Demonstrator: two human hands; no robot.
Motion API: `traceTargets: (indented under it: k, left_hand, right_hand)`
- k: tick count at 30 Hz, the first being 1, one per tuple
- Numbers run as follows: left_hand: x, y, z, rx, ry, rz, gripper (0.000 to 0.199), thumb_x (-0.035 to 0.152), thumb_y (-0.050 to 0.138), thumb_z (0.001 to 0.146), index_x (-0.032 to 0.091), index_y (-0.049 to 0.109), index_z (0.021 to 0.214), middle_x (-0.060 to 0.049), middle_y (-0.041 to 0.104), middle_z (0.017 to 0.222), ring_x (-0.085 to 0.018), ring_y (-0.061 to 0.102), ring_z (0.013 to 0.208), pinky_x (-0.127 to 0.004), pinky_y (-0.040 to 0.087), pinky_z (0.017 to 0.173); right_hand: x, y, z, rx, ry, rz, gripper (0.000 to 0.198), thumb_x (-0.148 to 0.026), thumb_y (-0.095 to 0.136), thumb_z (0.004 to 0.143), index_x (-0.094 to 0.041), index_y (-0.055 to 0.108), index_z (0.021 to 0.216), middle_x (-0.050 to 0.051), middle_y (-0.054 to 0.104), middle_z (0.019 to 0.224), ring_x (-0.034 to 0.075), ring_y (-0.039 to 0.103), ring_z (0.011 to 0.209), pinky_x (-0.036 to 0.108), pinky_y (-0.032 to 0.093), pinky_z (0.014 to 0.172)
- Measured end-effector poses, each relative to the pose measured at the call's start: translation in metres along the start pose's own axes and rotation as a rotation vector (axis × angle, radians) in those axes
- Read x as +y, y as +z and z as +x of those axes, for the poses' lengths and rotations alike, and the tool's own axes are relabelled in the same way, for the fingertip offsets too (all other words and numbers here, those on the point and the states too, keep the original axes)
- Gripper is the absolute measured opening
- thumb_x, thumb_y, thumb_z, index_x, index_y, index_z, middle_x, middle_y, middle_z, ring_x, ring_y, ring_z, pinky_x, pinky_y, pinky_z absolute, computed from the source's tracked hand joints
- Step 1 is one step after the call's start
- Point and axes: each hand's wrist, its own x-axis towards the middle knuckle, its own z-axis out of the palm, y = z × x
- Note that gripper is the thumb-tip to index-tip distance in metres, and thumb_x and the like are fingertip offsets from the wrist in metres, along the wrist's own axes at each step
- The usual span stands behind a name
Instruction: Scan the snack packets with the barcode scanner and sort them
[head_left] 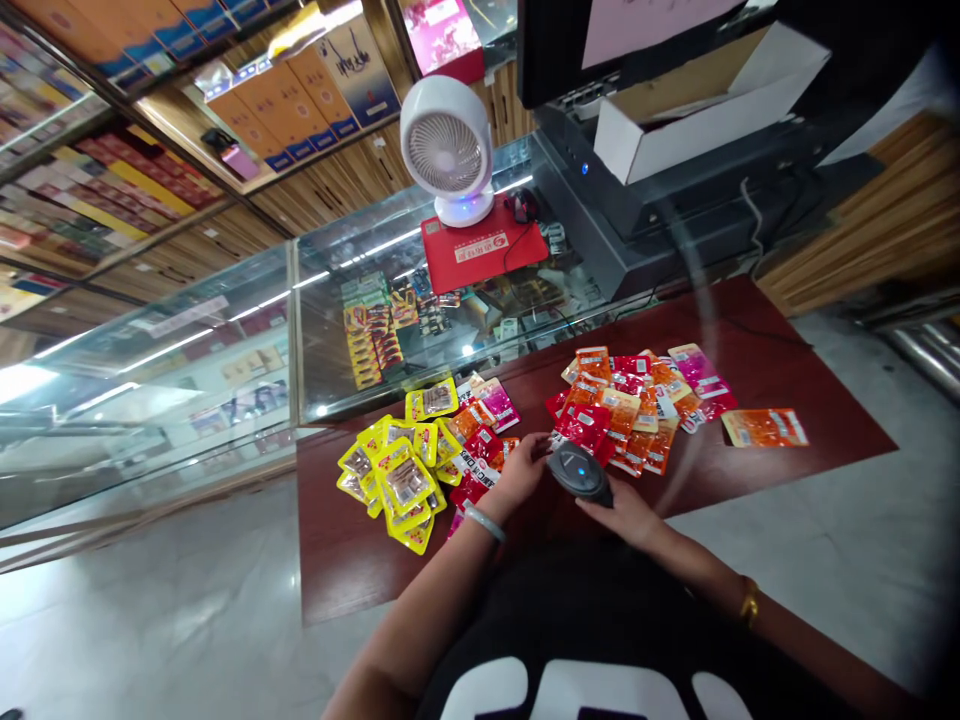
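My right hand (628, 512) is wrapped round a dark grey barcode scanner (579, 474) with a small blue light. My left hand (523, 470) has its fingers curled at the edge of a red snack packet (583, 427), just beyond the scanner's head. That packet overlaps a loose pile of orange snack packets (621, 412) and more red ones. Left of my left hand lies a heap of yellow snack packets (405, 482), beside a smaller mixed group with a magenta packet (496, 402). One orange packet (766, 428) lies apart at the far right.
The packets rest on a dark red-brown board (352, 590) along a glass display counter (322, 345). Behind stand a white fan (448, 150) on a red mat (480, 248), a white open box (697, 125) and a monitor (559, 50). Stocked shelves (112, 185) fill the back left.
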Motion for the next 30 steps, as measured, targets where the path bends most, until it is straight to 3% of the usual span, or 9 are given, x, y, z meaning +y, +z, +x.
traceTargets:
  k: [5,10,15,19,24,27,30]
  left_hand:
    - [-0.007,-0.055,-0.040,0.286,-0.071,0.497,0.024,0.018,0.066,0.081,0.018,0.065,0.105,-0.006,0.071,0.101,-0.018,0.066,0.091,-0.033,0.050,0.087]
    - [-0.024,-0.106,-0.101,0.398,-0.201,0.763,0.018,0.027,0.060,0.087,0.019,0.064,0.102,-0.006,0.070,0.099,-0.020,0.064,0.094,-0.033,0.048,0.086]
    - [-0.043,-0.108,-0.147,0.367,-0.334,0.986,0.036,0.031,0.064,0.084,0.018,0.059,0.117,-0.012,0.065,0.114,-0.027,0.061,0.108,-0.038,0.045,0.094]
    - [-0.053,-0.091,-0.156,0.357,-0.351,1.160,0.056,0.029,0.072,0.077,0.013,0.052,0.127,-0.020,0.056,0.128,-0.034,0.055,0.117,-0.042,0.041,0.100]
    - [-0.055,-0.085,-0.147,0.442,-0.383,1.008,0.053,0.038,0.069,0.081,0.011,0.052,0.123,-0.020,0.058,0.122,-0.032,0.056,0.117,-0.039,0.042,0.098]
    - [-0.055,-0.088,-0.133,0.545,-0.406,0.745,0.051,0.041,0.067,0.083,0.013,0.051,0.122,-0.017,0.062,0.117,-0.028,0.061,0.111,-0.036,0.046,0.093]
    - [-0.056,-0.091,-0.116,0.638,-0.432,0.454,0.038,0.038,0.068,0.082,0.015,0.056,0.110,-0.010,0.067,0.100,-0.021,0.066,0.091,-0.030,0.049,0.078]
  right_hand:
    - [-0.001,0.004,0.005,-0.065,0.004,-0.025,0.048,-0.045,0.068,0.080,-0.018,0.064,0.120,0.013,0.074,0.115,0.034,0.069,0.107,0.050,0.051,0.098]
    - [-0.001,0.009,0.007,-0.141,-0.005,-0.050,0.052,-0.044,0.070,0.080,-0.018,0.063,0.124,0.013,0.072,0.120,0.034,0.067,0.111,0.051,0.048,0.101]
    - [-0.004,0.018,0.011,-0.259,-0.032,-0.095,0.053,-0.042,0.072,0.078,-0.019,0.064,0.125,0.011,0.072,0.121,0.035,0.067,0.111,0.049,0.050,0.099]
    - [-0.009,0.028,0.018,-0.372,-0.037,-0.183,0.051,-0.044,0.071,0.078,-0.020,0.066,0.123,0.011,0.075,0.115,0.035,0.069,0.104,0.047,0.053,0.091]
    - [-0.011,0.040,0.025,-0.432,-0.068,-0.230,0.048,-0.045,0.070,0.078,-0.020,0.067,0.119,0.011,0.074,0.115,0.033,0.070,0.102,0.045,0.054,0.089]
    - [-0.011,0.043,0.027,-0.443,-0.071,-0.214,0.049,-0.044,0.071,0.078,-0.020,0.066,0.120,0.011,0.075,0.113,0.033,0.071,0.102,0.044,0.055,0.089]
    - [-0.011,0.042,0.027,-0.415,-0.067,-0.231,0.051,-0.046,0.072,0.077,-0.019,0.066,0.121,0.011,0.076,0.111,0.033,0.071,0.101,0.045,0.055,0.089]
